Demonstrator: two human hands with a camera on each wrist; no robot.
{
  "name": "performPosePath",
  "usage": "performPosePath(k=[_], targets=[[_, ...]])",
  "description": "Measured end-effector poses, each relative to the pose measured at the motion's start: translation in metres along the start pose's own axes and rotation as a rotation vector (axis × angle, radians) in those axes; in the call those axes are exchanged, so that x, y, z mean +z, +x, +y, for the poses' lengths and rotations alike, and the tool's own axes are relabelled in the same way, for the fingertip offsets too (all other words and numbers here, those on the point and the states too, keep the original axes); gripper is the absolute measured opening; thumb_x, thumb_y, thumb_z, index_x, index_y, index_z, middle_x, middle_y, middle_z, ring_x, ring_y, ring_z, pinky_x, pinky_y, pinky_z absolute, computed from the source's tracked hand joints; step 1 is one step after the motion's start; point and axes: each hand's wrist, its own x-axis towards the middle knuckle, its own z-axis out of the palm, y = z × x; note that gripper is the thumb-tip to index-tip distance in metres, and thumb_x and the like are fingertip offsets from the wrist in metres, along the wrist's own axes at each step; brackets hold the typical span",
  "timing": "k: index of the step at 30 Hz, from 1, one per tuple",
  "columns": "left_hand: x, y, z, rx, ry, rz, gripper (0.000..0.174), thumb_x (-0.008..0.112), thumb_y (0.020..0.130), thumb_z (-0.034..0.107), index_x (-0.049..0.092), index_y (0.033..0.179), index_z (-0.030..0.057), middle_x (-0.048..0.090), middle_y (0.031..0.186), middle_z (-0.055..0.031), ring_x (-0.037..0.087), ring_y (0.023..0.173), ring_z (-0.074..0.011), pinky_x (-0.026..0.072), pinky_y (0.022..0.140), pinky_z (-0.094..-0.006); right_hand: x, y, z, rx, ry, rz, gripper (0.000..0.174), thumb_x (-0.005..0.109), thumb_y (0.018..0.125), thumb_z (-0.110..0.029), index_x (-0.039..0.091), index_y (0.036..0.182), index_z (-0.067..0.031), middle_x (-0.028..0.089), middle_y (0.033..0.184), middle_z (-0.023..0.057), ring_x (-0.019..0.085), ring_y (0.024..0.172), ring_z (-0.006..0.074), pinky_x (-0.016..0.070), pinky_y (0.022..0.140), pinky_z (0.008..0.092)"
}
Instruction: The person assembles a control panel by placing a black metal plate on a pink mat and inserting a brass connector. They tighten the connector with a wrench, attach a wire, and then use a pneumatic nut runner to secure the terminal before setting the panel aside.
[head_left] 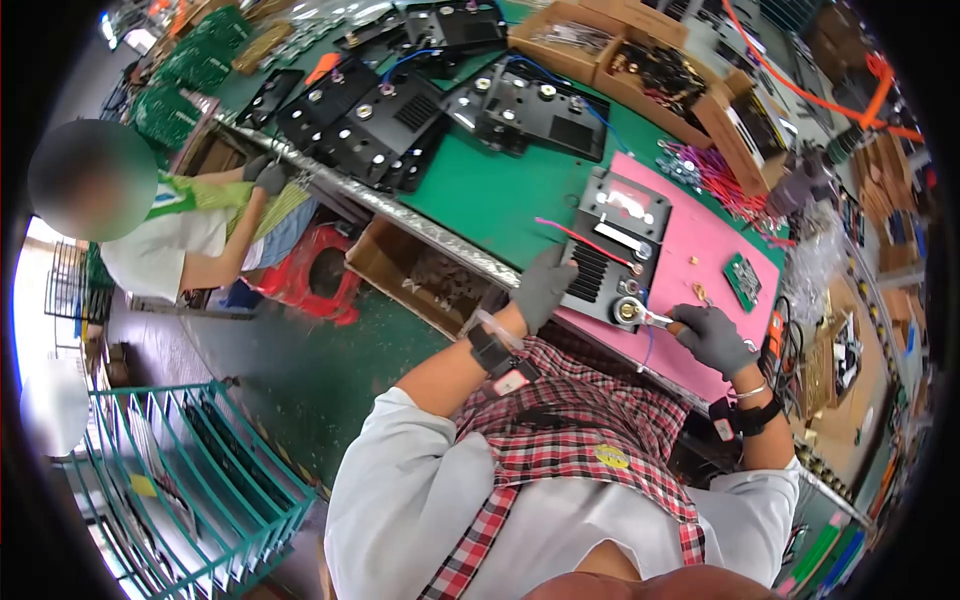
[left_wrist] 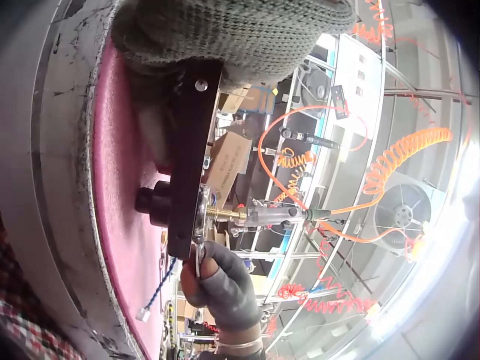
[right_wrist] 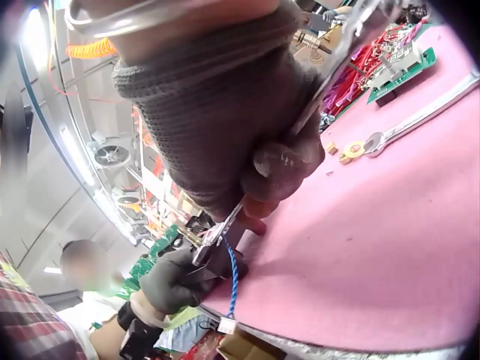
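A black metal panel with vent slots lies at the front of the pink mat. My gloved left hand grips its left edge; in the left wrist view the knit fingers wrap over the panel's edge. My gloved right hand holds a wrench. The wrench's ring end sits around a round brass-coloured fitting at the panel's near right corner. A red wire crosses the panel. From below the panel hangs a blue twisted wire with a white connector.
A green circuit board and a second wrench lie on the mat, near small brass nuts. More black panels cover the bench's far left. Cardboard boxes stand behind. Another person works at the left.
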Motion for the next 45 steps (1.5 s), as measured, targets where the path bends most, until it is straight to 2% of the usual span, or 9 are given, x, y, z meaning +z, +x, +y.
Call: performPosePath(k=[7,12,19,22,28,32,35,40,45], targets=[[-0.004,0.020,-0.024,-0.165,-0.193,-0.178,0.039,0.049,0.087,0.024,0.047,0.113,-0.0055,0.056,0.096,-0.0118,0.049,0.083,-0.0165,0.0404,0.077,-0.0293,-0.016,0.022,0.017,-0.057,-0.020,-0.180,0.019,0.055,0.082,-0.023,0.061,0.093,-0.0085,0.059,0.071,0.0142,0.057,0.067,0.0331,0.0437,0.061,0.0413],[-0.004,0.017,0.035,-0.378,0.138,-0.112,0.043,0.052,0.085,0.026,0.046,0.112,-0.0061,0.054,0.088,-0.0065,0.044,0.075,-0.0134,0.0399,0.069,-0.0282,-0.021,0.023,0.009,-0.001,-0.088,-0.216,0.020,0.054,0.083,-0.025,0.060,0.093,-0.0084,0.060,0.071,0.0144,0.057,0.069,0.0336,0.0443,0.062,0.0425],[0.007,0.011,0.009,-0.408,-0.246,0.032,0.043,0.048,0.087,0.026,0.046,0.114,-0.0066,0.055,0.092,-0.0059,0.045,0.077,-0.0138,0.0399,0.069,-0.0276,-0.012,0.018,0.010,0.063,-0.051,-0.186,0.023,0.054,0.083,-0.026,0.060,0.096,-0.0075,0.060,0.073,0.0158,0.058,0.071,0.0343,0.0446,0.064,0.0431],[0.013,0.004,0.005,-0.163,-0.124,0.174,0.037,0.050,0.086,0.025,0.050,0.107,-0.0057,0.056,0.081,-0.0115,0.046,0.071,-0.0182,0.0414,0.069,-0.0321,0.005,-0.003,-0.006,0.244,0.034,-0.134,0.028,0.054,0.083,-0.026,0.059,0.101,-0.0057,0.061,0.077,0.0186,0.058,0.074,0.0357,0.0453,0.067,0.0420],[0.009,-0.002,0.009,-0.206,-0.111,0.115,0.039,0.053,0.086,0.026,0.049,0.112,-0.0033,0.056,0.089,-0.0080,0.046,0.077,-0.0183,0.0402,0.073,-0.0326,0.070,-0.033,-0.027,0.437,0.367,0.100,0.035,0.048,0.087,-0.029,0.056,0.110,-0.0043,0.061,0.089,0.0206,0.059,0.084,0.0354,0.0454,0.076,0.0405],[0.006,0.003,0.012,-0.227,-0.230,0.025,0.034,0.048,0.087,0.018,0.050,0.112,-0.0044,0.056,0.094,-0.0097,0.048,0.081,-0.0172,0.0396,0.077,-0.0299,0.036,-0.013,0.009,0.246,0.125,-0.078,0.037,0.048,0.087,-0.035,0.057,0.110,-0.0078,0.060,0.102,0.0151,0.057,0.094,0.0318,0.0444,0.081,0.0395],[-0.005,0.010,0.003,-0.013,0.381,-0.091,0.032,0.047,0.086,0.018,0.051,0.109,-0.0046,0.056,0.093,-0.0105,0.048,0.081,-0.0169,0.0392,0.078,-0.0295,-0.018,0.016,0.005,0.236,-0.043,-0.296,0.037,0.049,0.087,-0.036,0.058,0.108,-0.0073,0.061,0.102,0.0132,0.057,0.093,0.0308,0.0445,0.081,0.0389],[0.009,0.007,0.009,-0.177,-0.177,0.070,0.032,0.048,0.086,0.020,0.052,0.106,-0.0049,0.054,0.085,-0.0082,0.044,0.074,-0.0170,0.0395,0.070,-0.0325,-0.007,0.023,0.027,0.079,-0.002,-0.209,0.032,0.051,0.085,-0.033,0.060,0.102,-0.0079,0.061,0.099,0.0145,0.057,0.090,0.0312,0.0445,0.078,0.0410],[0.016,0.002,0.001,-0.233,-0.300,0.202,0.031,0.051,0.084,0.016,0.053,0.107,-0.0055,0.055,0.083,-0.0023,0.042,0.071,-0.0099,0.0380,0.065,-0.0252,0.022,-0.007,0.008,0.228,0.171,-0.100,0.028,0.051,0.084,-0.027,0.060,0.099,-0.0047,0.060,0.083,0.0185,0.058,0.080,0.0349,0.0451,0.072,0.0406]])
